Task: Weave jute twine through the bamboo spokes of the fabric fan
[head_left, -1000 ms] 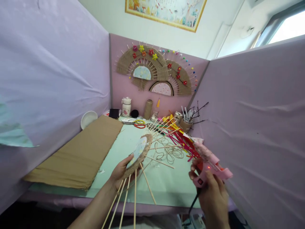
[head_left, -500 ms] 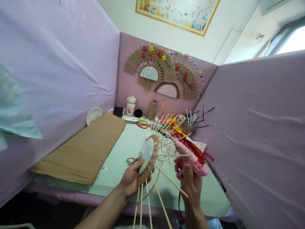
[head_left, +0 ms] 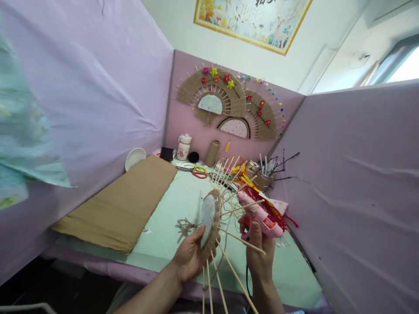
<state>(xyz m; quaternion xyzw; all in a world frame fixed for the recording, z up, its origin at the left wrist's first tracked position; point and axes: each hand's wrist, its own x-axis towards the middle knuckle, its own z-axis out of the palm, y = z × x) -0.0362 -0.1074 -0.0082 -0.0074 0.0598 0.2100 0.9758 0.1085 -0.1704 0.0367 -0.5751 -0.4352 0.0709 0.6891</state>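
My left hand grips the lower edge of a half-round fan base, thumb on its pale floral face. Twine wraps the base's curved rim. Thin wooden sticks radiate from that rim, upward, to the right and down toward me. A loose strand of twine hangs beside the lower sticks. In my right hand is a pink hot glue gun, its nozzle end pointing up and left near the sticks. A dark cord runs down from it. The glue gun's tip is hard to make out.
Cardboard covers the table's left side. Scissors, a twine cone, a white jar and red and yellow pipe cleaners lie at the back. Finished fans hang on the pink panel. Fabric walls rise on both sides.
The fan base has shifted slightly right and turned more edge-on, with my left hand moving along. The glue gun remains close to the sticks in my right hand. The camera view has shifted a little.
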